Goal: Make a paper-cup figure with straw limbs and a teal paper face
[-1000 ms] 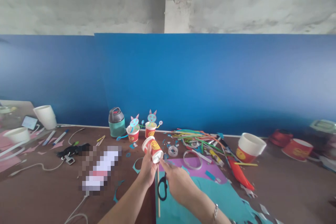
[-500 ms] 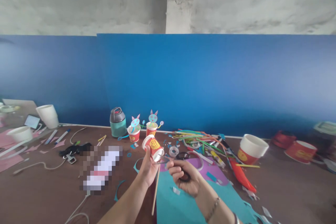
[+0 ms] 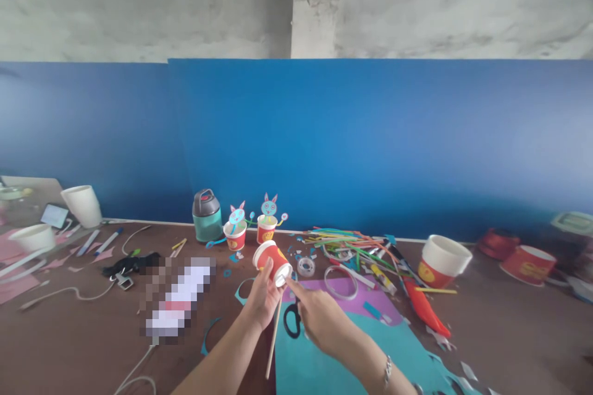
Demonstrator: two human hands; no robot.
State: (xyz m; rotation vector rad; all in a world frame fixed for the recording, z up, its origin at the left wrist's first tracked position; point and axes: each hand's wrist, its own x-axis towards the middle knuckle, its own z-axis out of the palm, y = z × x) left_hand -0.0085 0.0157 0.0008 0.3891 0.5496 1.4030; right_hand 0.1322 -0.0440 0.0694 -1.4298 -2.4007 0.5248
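My left hand (image 3: 263,299) is closed around a red and white paper cup (image 3: 272,261), tilted so its white base turns toward my right hand. My right hand (image 3: 322,315) has its index finger stretched to the cup's base, at or near a small mark there; the other fingers are mostly hidden. Black-handled scissors (image 3: 291,322) are beside that hand, over the teal paper (image 3: 315,364); their blades are partly covered. A thin wooden stick (image 3: 273,345) runs along the paper's left edge. Behind the held cup stand two paper cups (image 3: 235,237) with blue cat figures.
A tape roll (image 3: 306,266) and a white ring (image 3: 340,284) lie ahead. Coloured strips (image 3: 343,238) pile up at the back. Large paper cups (image 3: 442,262) stand right, near a red pointed object (image 3: 428,311). A teal flask (image 3: 207,222) and a blurred-out phone-like item (image 3: 183,299) are left.
The scissors have left the cup's base and now sit lower, beside my right hand. My right index finger has straightened toward the base. My left hand keeps hold of the cup.
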